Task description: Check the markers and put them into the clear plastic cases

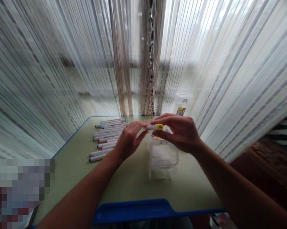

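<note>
Marker (155,127) with a yellow end is lying sideways between two bare hands, just right of the middle of the frame, above a pale green tabletop (129,184). Left hand (131,138) is pinching the marker's white left end between thumb and fingertips. Right hand (183,132) is grasping the same marker near its yellow end, the index finger resting along the top and the thumb pressing from below. A small dark number is showing on the yellow end, too small to read surely.

Left of centre, a column of white markers (111,130) is lying side by side on the tabletop, their coloured ends, among them teal, orange, green, red, pink and blue, pointing left; the left hand is covering part of them. Below the right hand, a clear plastic case (164,156) is standing on the tabletop, and a clear panel (183,101) with a yellow label (181,111) is rising behind that hand. A blue edge trough (134,210) is running along the bottom of the frame. String curtains (86,47) are hanging across the upper frame, a beaded strand (151,51) near their middle.
</note>
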The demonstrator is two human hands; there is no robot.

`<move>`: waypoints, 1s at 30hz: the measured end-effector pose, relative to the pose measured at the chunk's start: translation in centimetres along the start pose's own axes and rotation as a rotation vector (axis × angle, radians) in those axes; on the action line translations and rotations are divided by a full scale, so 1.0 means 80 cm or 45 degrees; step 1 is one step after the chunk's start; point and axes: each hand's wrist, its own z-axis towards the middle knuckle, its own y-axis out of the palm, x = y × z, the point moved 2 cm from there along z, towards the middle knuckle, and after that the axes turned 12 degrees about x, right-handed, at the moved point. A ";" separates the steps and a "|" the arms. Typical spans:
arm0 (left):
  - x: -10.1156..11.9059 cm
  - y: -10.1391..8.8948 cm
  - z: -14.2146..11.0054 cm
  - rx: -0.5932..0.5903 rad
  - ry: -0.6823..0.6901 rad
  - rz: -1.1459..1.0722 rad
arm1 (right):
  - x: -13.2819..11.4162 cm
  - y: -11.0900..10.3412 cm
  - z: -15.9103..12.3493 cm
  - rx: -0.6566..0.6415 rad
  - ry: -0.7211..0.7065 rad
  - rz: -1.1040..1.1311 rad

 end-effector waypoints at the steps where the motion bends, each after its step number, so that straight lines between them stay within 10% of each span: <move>1: 0.000 0.000 0.000 0.000 0.001 -0.001 | 0.000 0.000 0.000 0.003 0.003 0.006; 30: -0.006 -0.001 -0.002 0.037 -0.085 0.016 | 0.007 -0.011 0.004 0.123 0.110 0.039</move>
